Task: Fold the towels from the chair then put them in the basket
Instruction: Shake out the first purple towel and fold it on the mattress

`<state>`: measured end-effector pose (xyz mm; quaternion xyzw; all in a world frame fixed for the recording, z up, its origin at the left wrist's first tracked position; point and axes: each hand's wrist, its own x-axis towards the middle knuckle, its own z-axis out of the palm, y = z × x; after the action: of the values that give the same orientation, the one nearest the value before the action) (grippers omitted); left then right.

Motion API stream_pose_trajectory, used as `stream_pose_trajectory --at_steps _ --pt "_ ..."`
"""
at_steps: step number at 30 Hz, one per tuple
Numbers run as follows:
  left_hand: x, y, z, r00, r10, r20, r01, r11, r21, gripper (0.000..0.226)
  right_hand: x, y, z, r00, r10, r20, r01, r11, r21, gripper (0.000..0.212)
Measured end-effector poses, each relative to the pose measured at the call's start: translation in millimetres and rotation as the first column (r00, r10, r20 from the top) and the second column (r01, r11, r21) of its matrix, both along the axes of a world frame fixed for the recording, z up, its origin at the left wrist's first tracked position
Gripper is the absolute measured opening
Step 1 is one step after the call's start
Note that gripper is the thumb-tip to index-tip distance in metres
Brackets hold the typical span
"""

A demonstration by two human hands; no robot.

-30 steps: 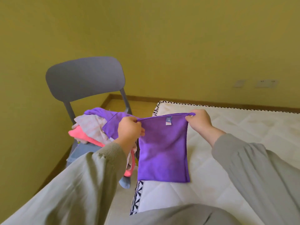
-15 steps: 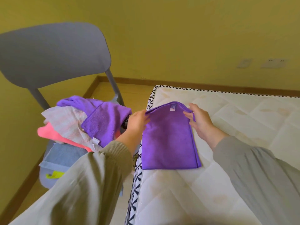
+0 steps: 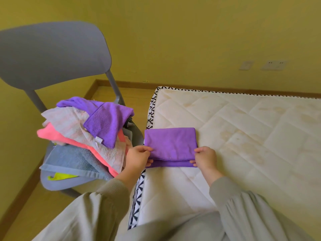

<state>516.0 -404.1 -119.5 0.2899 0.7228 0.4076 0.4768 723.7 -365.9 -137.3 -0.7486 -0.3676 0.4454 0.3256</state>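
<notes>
On mattress (image 3: 243, 136), one purple towel (image 3: 171, 143), left hand (image 3: 137, 158), right hand (image 3: 205, 157) pinching

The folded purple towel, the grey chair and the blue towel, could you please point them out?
folded purple towel (image 3: 171, 145), head view, middle of upper layer.
grey chair (image 3: 52, 54), head view, middle of backrest.
blue towel (image 3: 69, 160), head view, exposed flat part.

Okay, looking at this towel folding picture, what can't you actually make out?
Basket: nowhere in the head view, outside the frame.
Pile of towels on the chair: upper towels cover lower ones, so no count; a yellow item is mostly hidden under the blue towel.
Left hand and right hand: the folded purple towel hides how far their fingers reach under its top layer.
White tag on the pile: too small to read.
</notes>
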Motion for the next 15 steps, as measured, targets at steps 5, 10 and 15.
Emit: stream_pose_trajectory --at_steps 5,10,15 --pt "2.2 -9.2 -7.3 0.994 -0.030 -0.106 0.033 0.999 0.036 0.030 4.5 -3.3 3.1 0.982 0.116 0.151 -0.129 0.988 0.081 0.025" --pt "7.9 -17.3 -13.4 0.963 -0.087 -0.255 0.105 0.993 0.058 0.035 7.9 -9.1 4.8 0.941 0.162 0.297 -0.192 0.979 0.072 0.027" --pt "8.2 -22.7 -22.2 0.881 -0.150 -0.448 0.168 0.986 0.000 0.023 5.8 -11.9 7.3 0.856 0.303 0.419 -0.317 0.948 -0.037 0.029"
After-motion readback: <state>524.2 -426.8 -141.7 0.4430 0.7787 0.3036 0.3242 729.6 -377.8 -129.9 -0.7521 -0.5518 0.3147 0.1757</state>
